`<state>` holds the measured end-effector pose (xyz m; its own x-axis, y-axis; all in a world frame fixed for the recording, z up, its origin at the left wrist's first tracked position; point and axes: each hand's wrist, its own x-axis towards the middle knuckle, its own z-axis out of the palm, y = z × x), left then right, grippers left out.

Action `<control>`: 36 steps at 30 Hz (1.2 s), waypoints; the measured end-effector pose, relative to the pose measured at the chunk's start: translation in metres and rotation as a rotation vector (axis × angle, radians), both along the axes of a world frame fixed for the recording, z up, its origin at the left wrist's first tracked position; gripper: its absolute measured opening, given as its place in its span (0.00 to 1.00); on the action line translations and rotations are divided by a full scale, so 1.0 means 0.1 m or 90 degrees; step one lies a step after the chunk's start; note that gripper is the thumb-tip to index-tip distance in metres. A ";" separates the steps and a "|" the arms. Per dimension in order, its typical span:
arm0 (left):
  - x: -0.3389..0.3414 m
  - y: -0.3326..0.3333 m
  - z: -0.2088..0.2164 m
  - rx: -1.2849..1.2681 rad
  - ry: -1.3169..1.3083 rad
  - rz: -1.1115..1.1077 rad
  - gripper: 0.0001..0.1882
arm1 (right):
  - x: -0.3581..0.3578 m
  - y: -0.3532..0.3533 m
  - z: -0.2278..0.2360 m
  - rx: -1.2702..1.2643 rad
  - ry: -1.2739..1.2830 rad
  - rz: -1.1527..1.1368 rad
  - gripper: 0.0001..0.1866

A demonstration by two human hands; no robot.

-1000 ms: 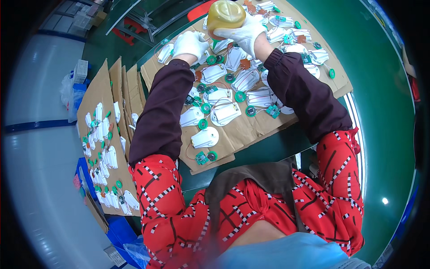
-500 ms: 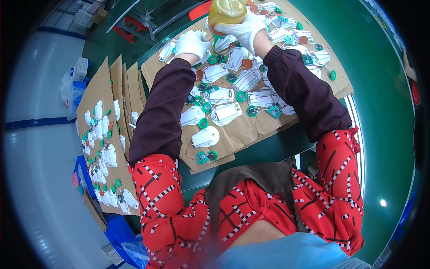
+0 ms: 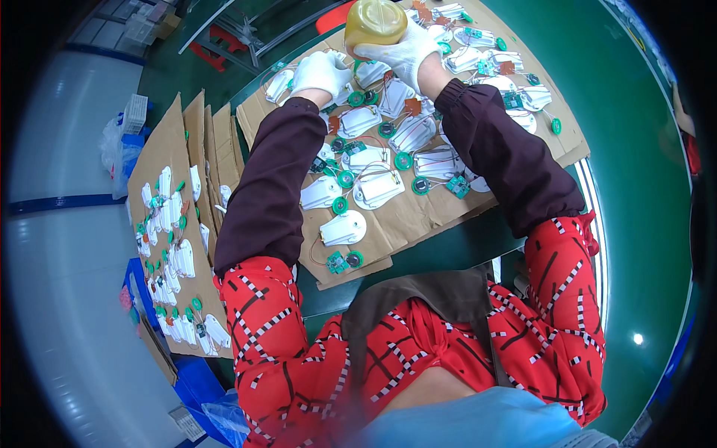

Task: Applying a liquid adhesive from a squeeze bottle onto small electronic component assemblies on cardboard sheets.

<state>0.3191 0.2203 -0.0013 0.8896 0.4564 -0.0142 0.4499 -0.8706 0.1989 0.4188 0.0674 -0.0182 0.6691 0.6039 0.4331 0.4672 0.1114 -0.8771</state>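
In my white-gloved right hand (image 3: 407, 54) is a squeeze bottle (image 3: 376, 28) of translucent yellow, its fingers wrapped round the lower part. The bottle's upper end runs out at the top of the picture. Just left of it, my white-gloved left hand (image 3: 320, 75) bends its fingers together over the far parts; whatever they grip is hidden. Beneath both hands, white plastic housings (image 3: 358, 121) with thin wires, green circuit boards (image 3: 457, 186) and round green-rimmed pieces (image 3: 403, 161) lie in rows on a cardboard sheet (image 3: 388, 224).
The cardboard rests on a green table (image 3: 627, 246). To the left stand more cardboard sheets (image 3: 172, 134), bearing similar white parts. Past the far edge are a metal frame (image 3: 258, 52) and a red stool (image 3: 224, 48). A blue bin (image 3: 198, 381) sits at lower left.
My right hand has shifted slightly left with the bottle, which tilts a little differently. The left hand stays almost still.
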 end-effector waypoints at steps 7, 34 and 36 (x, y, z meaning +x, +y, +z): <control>-0.04 0.01 0.04 0.005 0.012 0.005 0.14 | -0.06 -0.05 0.07 -0.042 -0.017 -0.006 0.35; -0.07 -0.01 0.07 -0.012 0.015 0.017 0.13 | -0.17 -0.14 0.20 -0.020 -0.019 0.032 0.34; -0.04 -0.02 0.07 -0.011 0.016 0.017 0.13 | -0.17 -0.18 0.22 -0.007 0.016 0.030 0.34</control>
<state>0.3150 0.2184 0.0056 0.8763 0.4797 -0.0451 0.4783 -0.8548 0.2016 0.4021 0.0492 0.0043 0.6509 0.6396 0.4089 0.4389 0.1224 -0.8901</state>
